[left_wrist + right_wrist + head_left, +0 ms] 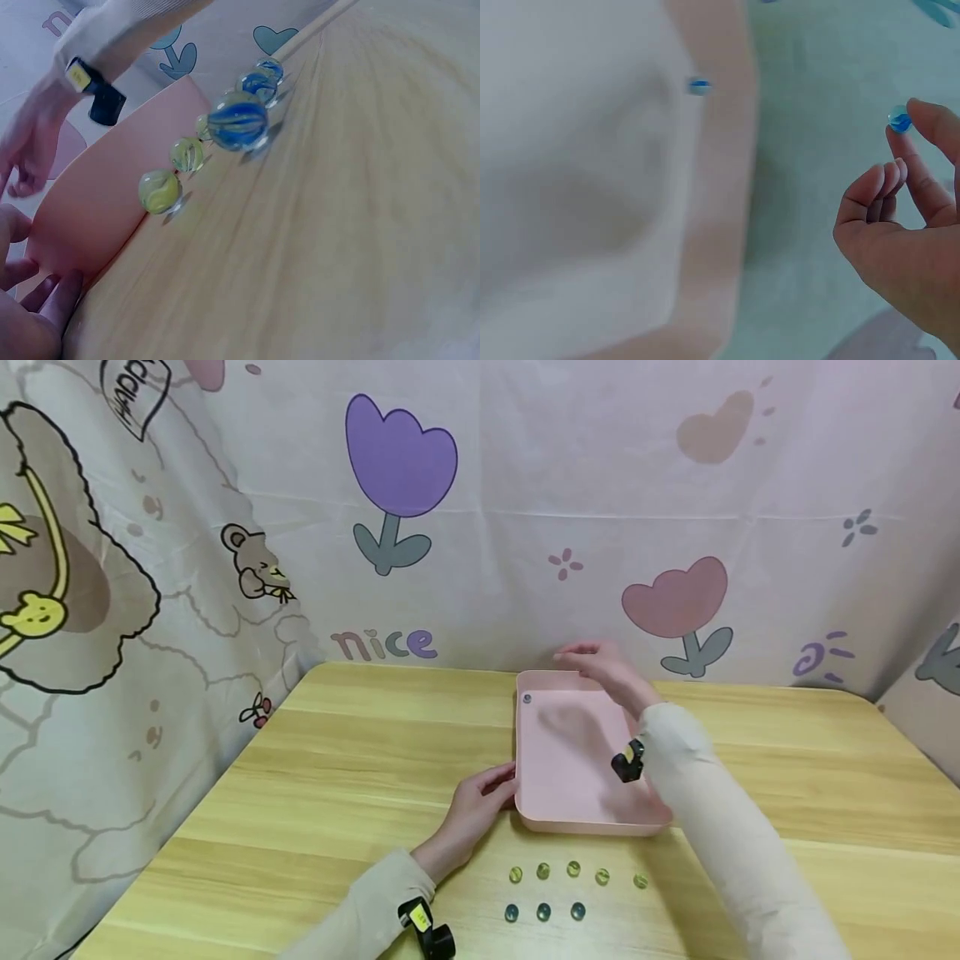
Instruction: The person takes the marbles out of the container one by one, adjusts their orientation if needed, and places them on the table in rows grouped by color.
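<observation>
My right hand (pixel 603 670) is raised over the far edge of a shallow pink tray (pixel 592 828). Between thumb and index finger it pinches a clear marble with blue swirls (pixel 898 118), seen plainly in the right wrist view; the other fingers curl in. A similar blue marble (pixel 527 698) lies inside the tray at its far left corner. Against the tray's left outer wall, near the front, rests my left hand (pixel 476 803), its fingertips touching the pink side in the left wrist view.
In front of the tray, a row of several yellow-swirled marbles (pixel 573 868) lies on the wooden table (pixel 360 760). Nearer me is a row of three blue marbles (pixel 543 912). A printed cloth (pixel 517 460) hangs behind the table's far edge.
</observation>
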A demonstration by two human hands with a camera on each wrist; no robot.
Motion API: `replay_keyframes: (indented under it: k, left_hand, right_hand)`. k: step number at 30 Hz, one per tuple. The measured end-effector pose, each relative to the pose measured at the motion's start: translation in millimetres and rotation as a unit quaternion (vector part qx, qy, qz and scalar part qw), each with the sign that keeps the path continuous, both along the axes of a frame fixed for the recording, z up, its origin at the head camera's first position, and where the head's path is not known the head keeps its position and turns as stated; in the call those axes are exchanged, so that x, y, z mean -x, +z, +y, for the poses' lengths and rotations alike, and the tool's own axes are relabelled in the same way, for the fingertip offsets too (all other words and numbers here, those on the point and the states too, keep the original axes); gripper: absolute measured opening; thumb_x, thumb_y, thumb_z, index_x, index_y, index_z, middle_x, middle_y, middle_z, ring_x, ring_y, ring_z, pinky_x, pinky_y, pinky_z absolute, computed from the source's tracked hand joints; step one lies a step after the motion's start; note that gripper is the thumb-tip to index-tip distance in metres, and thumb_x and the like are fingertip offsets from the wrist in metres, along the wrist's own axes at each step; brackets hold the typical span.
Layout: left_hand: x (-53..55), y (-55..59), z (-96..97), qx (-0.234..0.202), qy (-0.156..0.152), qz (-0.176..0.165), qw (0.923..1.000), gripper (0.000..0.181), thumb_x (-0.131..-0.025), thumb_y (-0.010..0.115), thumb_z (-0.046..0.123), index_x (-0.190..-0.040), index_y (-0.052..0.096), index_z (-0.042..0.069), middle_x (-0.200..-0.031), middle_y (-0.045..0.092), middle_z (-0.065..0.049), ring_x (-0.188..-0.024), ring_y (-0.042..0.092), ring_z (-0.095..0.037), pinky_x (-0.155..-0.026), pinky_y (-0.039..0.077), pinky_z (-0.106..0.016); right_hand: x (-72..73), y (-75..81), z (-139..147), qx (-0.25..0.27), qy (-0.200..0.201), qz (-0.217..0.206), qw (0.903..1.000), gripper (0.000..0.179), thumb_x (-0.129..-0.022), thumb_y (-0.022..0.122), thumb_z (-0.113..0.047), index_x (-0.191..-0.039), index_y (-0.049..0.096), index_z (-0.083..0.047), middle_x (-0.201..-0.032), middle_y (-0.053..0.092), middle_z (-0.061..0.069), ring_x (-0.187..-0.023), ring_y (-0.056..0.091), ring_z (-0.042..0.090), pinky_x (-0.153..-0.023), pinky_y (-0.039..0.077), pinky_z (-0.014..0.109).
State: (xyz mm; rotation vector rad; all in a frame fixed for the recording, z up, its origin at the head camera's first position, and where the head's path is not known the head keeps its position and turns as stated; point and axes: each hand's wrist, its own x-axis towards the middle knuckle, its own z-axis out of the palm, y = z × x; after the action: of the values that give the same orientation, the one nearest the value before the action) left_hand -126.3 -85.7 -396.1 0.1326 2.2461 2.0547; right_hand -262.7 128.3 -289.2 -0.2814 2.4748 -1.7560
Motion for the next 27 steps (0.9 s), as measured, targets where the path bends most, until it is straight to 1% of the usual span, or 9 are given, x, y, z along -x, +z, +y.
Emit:
replay_keyframes:
  k: [2, 4, 5, 8, 11, 17, 21, 24, 27]
  left_hand:
    - [-0.7, 1.0, -0.3, 0.001, 0.0, 0.002, 1.0, 0.039, -0.096, 0.061, 0.014, -0.131, 0.056, -0.004, -0.129, 0.058, -0.019, -0.114, 0.058, -0.027, -0.094, 0.05, -0.032]
    - [-0.7, 1.4, -0.3, -0.002, -0.001, 0.002, 1.0, 0.039, -0.096, 0.061, 0.013, -0.13, 0.056, -0.004, -0.128, 0.058, -0.019, -0.112, 0.058, -0.027, -0.093, 0.051, -0.032]
    - [2.0, -3.5, -0.7, -0.005, -0.002, 0.003, 1.0, 0.04, -0.095, 0.061, 0.014, -0.131, 0.056, -0.004, -0.128, 0.059, -0.019, -0.111, 0.059, -0.026, -0.092, 0.051, -0.032]
    - [2.0, -3.4, 0.7, -0.014, -0.005, 0.003, 0.9999, 0.04, -0.095, 0.061, 0.013, -0.131, 0.056, -0.005, -0.127, 0.059, -0.02, -0.109, 0.06, -0.026, -0.09, 0.052, -0.031]
    - [2.2, -3.8, 1.4, -0.016, -0.007, 0.003, 0.9998, 0.04, -0.096, 0.061, 0.014, -0.131, 0.056, -0.005, -0.128, 0.059, -0.019, -0.11, 0.06, -0.026, -0.09, 0.052, -0.03]
    - [2.2, -4.1, 1.5, -0.018, -0.005, -0.001, 0.9998, 0.039, -0.096, 0.061, 0.013, -0.13, 0.056, -0.005, -0.127, 0.059, -0.019, -0.11, 0.06, -0.026, -0.09, 0.052, -0.03]
    - [3.2, -5.2, 1.5, -0.019, -0.007, 0.0, 0.9998, 0.04, -0.096, 0.061, 0.012, -0.13, 0.056, -0.006, -0.127, 0.059, -0.02, -0.11, 0.06, -0.027, -0.089, 0.053, -0.031]
    - [3.7, -5.3, 1.0, -0.018, -0.009, 0.001, 0.9998, 0.04, -0.096, 0.061, 0.012, -0.13, 0.055, -0.006, -0.127, 0.059, -0.02, -0.11, 0.06, -0.027, -0.089, 0.053, -0.031]
    - [3.1, -4.4, -0.5, -0.019, -0.008, -0.001, 0.9998, 0.04, -0.096, 0.061, 0.014, -0.131, 0.056, -0.005, -0.128, 0.058, -0.019, -0.111, 0.06, -0.026, -0.09, 0.052, -0.03]
  right_hand:
    - [-6.4, 6.5, 6.6, 0.003, -0.011, 0.01, 0.9999, 0.035, -0.095, 0.062, -0.018, -0.116, 0.061, 0.01, -0.12, 0.057, 0.018, -0.11, 0.047, 0.027, -0.099, 0.042, 0.041]
    - [-14.6, 11.6, 11.8, 0.0, -0.022, 0.021, 0.9995, 0.036, -0.095, 0.063, -0.02, -0.116, 0.061, 0.009, -0.12, 0.057, 0.017, -0.11, 0.047, 0.028, -0.096, 0.043, 0.039]
    - [-19.2, 13.7, 14.1, -0.006, -0.028, 0.024, 0.9993, 0.035, -0.095, 0.064, -0.021, -0.116, 0.062, 0.007, -0.12, 0.057, 0.016, -0.109, 0.047, 0.027, -0.096, 0.043, 0.038]
    - [-31.9, 17.3, 17.9, -0.021, -0.045, 0.032, 0.9983, 0.037, -0.094, 0.064, -0.022, -0.117, 0.062, 0.007, -0.12, 0.058, 0.018, -0.111, 0.049, 0.027, -0.1, 0.043, 0.04]
    - [-43.3, 19.0, 18.7, -0.027, -0.048, 0.039, 0.9977, 0.036, -0.093, 0.065, -0.023, -0.115, 0.064, 0.006, -0.116, 0.06, 0.017, -0.109, 0.051, 0.024, -0.099, 0.044, 0.04]
    - [-65.0, 16.3, 18.3, -0.041, -0.042, 0.072, 0.9957, 0.032, -0.092, 0.067, -0.021, -0.11, 0.067, 0.005, -0.099, 0.067, 0.005, -0.098, 0.051, 0.021, -0.086, 0.045, 0.035]
    - [-78.4, 12.6, 19.4, -0.024, -0.052, 0.081, 0.9951, 0.032, -0.091, 0.069, -0.021, -0.109, 0.068, 0.005, -0.086, 0.065, -0.002, -0.093, 0.053, 0.019, -0.081, 0.047, 0.029]
    - [-87.1, 10.6, 20.3, -0.004, -0.062, 0.078, 0.995, 0.036, -0.089, 0.071, -0.025, -0.111, 0.068, 0.004, -0.084, 0.062, -0.004, -0.093, 0.053, 0.018, -0.08, 0.046, 0.025]
    - [-94.2, 8.3, 20.1, 0.005, -0.063, 0.075, 0.9951, 0.038, -0.089, 0.071, -0.028, -0.111, 0.068, 0.002, -0.088, 0.064, -0.003, -0.094, 0.053, 0.017, -0.082, 0.046, 0.026]
